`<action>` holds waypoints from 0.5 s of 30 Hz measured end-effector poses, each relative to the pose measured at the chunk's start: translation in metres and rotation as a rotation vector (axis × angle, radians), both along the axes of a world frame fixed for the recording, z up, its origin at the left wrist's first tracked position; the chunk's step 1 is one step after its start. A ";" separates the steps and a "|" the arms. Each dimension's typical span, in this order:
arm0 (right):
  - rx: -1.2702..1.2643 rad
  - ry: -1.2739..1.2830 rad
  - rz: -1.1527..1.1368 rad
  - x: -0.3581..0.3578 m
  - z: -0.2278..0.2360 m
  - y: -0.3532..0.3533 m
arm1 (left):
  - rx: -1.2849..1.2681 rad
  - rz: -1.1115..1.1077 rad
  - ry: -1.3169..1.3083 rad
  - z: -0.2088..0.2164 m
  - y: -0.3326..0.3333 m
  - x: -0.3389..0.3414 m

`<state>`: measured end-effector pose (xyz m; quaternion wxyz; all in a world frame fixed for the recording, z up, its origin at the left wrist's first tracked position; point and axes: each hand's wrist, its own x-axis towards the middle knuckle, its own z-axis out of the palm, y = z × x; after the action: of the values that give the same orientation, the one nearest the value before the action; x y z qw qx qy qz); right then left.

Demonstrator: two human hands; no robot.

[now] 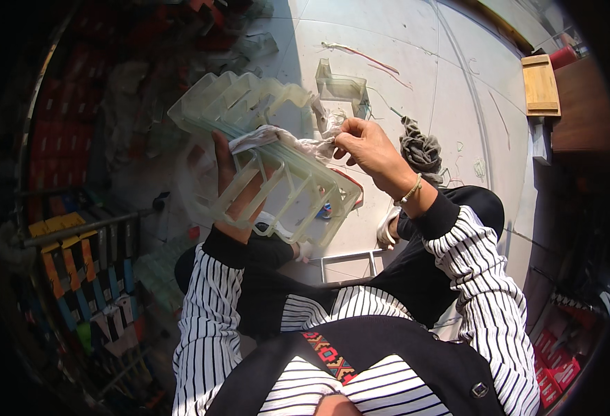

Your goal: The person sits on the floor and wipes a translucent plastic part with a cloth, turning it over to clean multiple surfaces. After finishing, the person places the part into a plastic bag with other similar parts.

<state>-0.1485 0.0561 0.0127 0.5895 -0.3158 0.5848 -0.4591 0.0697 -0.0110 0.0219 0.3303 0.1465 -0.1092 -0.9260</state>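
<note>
A translucent, pale greenish plastic rack [306, 171] with rows of slanted dividers is held up above the floor, tilted. My left hand [241, 197] grips it from the left, its thumb up along the side and its other fingers seen partly through the plastic. Draped across the rack's middle is a twisted white cloth [273, 136], dirty in places. My right hand [373, 151] pinches the cloth's right end between thumb and fingers, just off the rack's right side. Behind the rack, a similar smaller clear plastic piece [343, 89] stands on the floor.
A crumpled dark grey cloth [421, 148] lies right of my right hand. Red and white wire scraps [374, 61] are on the pale tiled floor [450, 90]. A wooden block [540, 84] sits at far right. Hanging packages [76, 263] line the left side.
</note>
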 end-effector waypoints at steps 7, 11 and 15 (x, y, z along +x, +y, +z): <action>-0.543 0.963 -0.140 0.002 0.018 -0.002 | -0.213 0.109 -0.322 0.000 0.002 0.000; -0.944 0.795 -0.014 0.018 0.024 -0.002 | -0.391 0.240 -0.489 -0.008 0.012 -0.013; -0.656 0.566 0.094 0.024 0.023 -0.002 | -0.624 0.234 -0.777 -0.015 0.009 -0.018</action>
<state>-0.1241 0.0546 0.0360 0.2948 -0.6258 0.5317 -0.4886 0.0514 -0.0023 0.0064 0.3947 0.3855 -0.4782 -0.6833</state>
